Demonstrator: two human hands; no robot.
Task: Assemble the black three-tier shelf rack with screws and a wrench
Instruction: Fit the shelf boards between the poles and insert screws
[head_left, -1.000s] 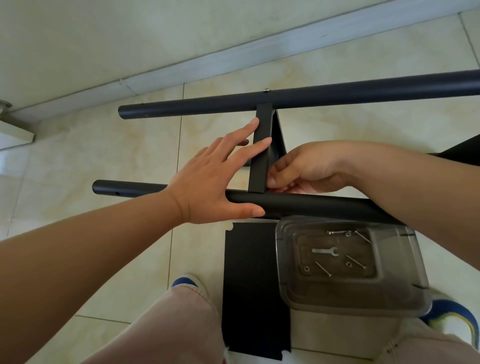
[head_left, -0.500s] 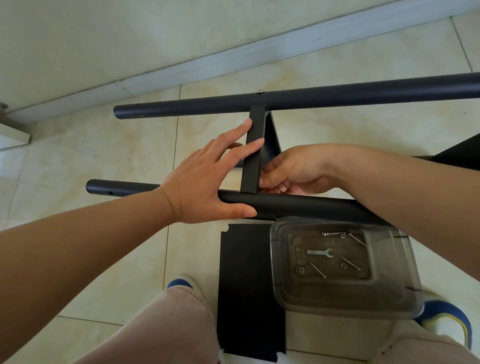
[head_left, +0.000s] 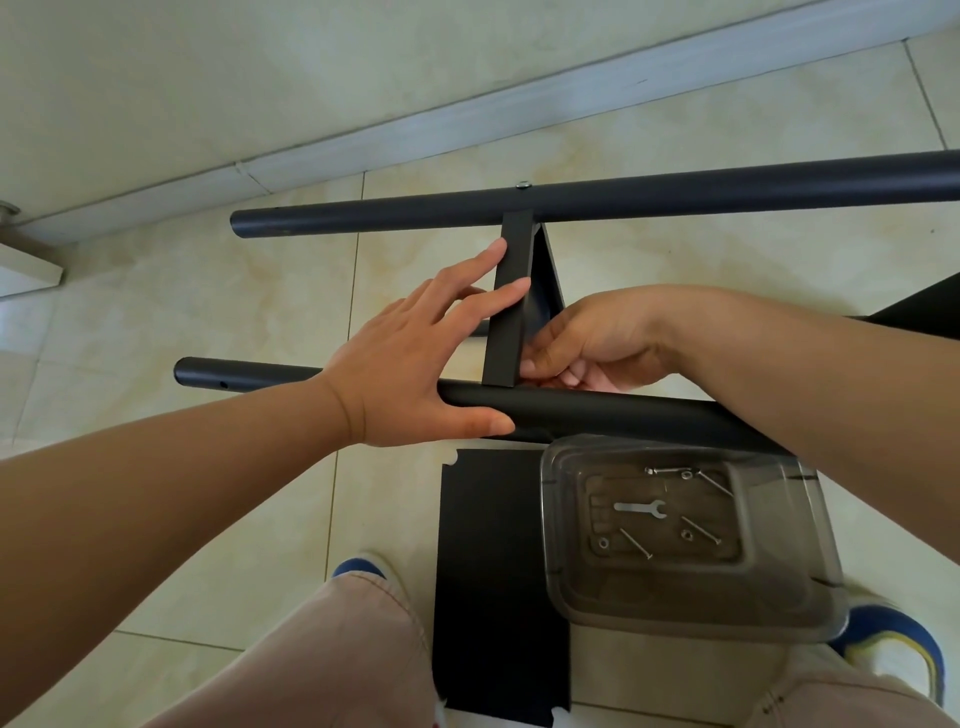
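Observation:
Two black tubes lie across the floor: the far tube (head_left: 675, 195) and the near tube (head_left: 597, 413). A black shelf panel stands on edge (head_left: 511, 301) between them, with a screw head (head_left: 521, 184) showing on top of the far tube. My left hand (head_left: 415, 358) lies flat, fingers straight against the panel's left face, thumb along the near tube. My right hand (head_left: 587, 343) curls its fingers at the panel's lower right corner, by the near tube; what the fingertips hold is hidden. A silver wrench (head_left: 640, 509) and several screws (head_left: 698, 530) lie in a clear plastic box (head_left: 685, 613).
A second black panel (head_left: 488, 582) lies flat on the tiled floor under the box's left side. My knees and blue-and-white shoes (head_left: 893, 644) are at the bottom. The wall's skirting (head_left: 467, 119) runs behind the far tube. Another dark part (head_left: 924, 306) shows at the right edge.
Both hands stay in the same places on the panel and near tube. The view has shifted slightly; my right fingers work at the panel's lower corner.

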